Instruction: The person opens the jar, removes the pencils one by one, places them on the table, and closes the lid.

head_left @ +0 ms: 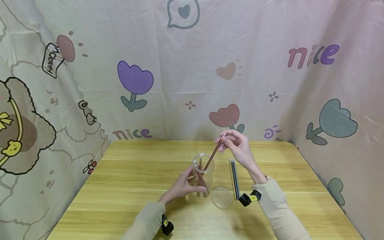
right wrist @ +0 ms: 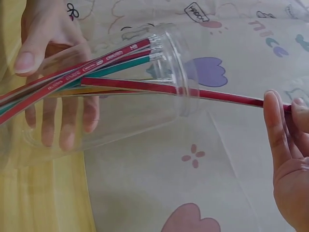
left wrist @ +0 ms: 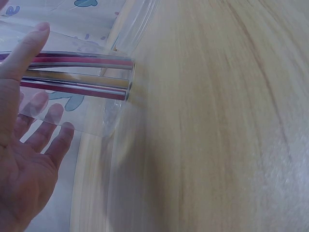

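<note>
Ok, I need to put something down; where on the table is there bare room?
Bare table runs from its left edge to the left hand, and from the right sleeve to its right edge. It's crowded mid-table, around the jar, lid and loose pencils.

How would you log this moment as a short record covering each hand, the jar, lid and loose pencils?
left hand: holds clear jar
right hand: pinches red pencil, its far end inside the jar
jar contents: several other pencils
lid: off, flat on table
loose pencils: lying together right of the jar
</note>
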`<control>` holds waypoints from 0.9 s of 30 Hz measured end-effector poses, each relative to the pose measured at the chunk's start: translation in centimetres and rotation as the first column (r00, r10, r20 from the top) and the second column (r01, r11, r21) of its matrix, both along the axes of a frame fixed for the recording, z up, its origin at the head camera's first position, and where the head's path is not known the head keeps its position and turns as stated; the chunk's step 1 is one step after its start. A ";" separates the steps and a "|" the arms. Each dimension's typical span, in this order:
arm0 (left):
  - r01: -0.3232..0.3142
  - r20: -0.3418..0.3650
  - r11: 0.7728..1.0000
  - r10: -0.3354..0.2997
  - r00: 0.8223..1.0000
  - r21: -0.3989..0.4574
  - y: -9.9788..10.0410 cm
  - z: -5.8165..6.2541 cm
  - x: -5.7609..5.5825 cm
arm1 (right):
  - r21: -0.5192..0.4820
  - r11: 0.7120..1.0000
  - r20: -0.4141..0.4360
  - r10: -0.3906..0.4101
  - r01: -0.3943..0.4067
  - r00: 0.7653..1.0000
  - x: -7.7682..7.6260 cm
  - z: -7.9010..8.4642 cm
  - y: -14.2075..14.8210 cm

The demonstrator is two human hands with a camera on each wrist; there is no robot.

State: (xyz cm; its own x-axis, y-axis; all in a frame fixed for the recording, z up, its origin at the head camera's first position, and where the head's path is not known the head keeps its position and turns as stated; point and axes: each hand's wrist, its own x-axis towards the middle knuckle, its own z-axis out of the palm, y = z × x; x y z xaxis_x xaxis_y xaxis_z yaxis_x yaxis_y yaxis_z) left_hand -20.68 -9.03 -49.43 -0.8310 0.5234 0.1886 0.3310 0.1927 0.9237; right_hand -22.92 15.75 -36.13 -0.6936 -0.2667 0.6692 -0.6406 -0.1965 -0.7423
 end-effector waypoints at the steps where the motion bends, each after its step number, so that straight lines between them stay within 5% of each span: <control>1: -0.003 0.006 1.000 0.003 1.000 -0.002 0.0 0.0 0.0 | -0.008 1.000 -0.010 -0.006 0.005 1.000 0.0 0.1 0.1; 12: 0.011 0.014 1.000 -0.011 1.000 -0.005 -0.1 0.1 0.1 | -0.130 0.987 -0.050 -0.098 0.091 0.994 0.6 1.0 1.0; 21: 0.012 0.014 1.000 -0.012 1.000 0.001 0.0 0.1 0.0 | -0.217 0.976 -0.013 -0.017 0.014 1.000 0.9 1.7 1.7; 27: 0.011 -0.010 1.000 -0.011 1.000 0.005 0.0 0.1 0.1 | -0.360 0.930 -0.004 0.069 -0.066 0.998 0.9 2.0 2.7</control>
